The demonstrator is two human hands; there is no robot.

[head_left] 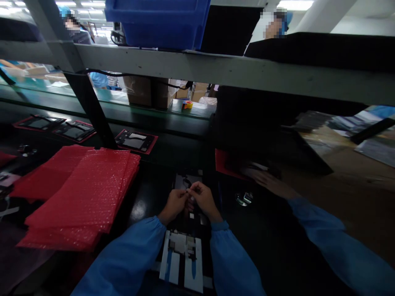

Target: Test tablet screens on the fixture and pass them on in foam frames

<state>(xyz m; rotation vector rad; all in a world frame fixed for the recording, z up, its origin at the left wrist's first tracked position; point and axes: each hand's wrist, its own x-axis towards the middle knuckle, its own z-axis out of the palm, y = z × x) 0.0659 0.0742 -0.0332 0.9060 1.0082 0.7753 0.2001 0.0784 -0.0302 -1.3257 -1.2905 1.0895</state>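
My left hand (175, 204) and my right hand (204, 199) meet over a dark flat device panel (180, 179) on the black bench. The fingers of both are pinched together at one spot; what lies between the fingertips is too small and dim to name. A dark looped strip shows on the panel just beyond the fingertips. Closer to my body, between my sleeves, lies an opened tablet-like unit (175, 263) with white panels, blue strips and a grey board at its upper end.
Red bubble-wrap pouches (83, 189) are stacked at left. Several device panels on red pouches (135, 141) lie beyond. A co-worker's hand (268, 181) reaches in from the right, near small shiny parts (244, 199). A shelf beam (185, 63) carrying a blue bin (160, 24) crosses above.
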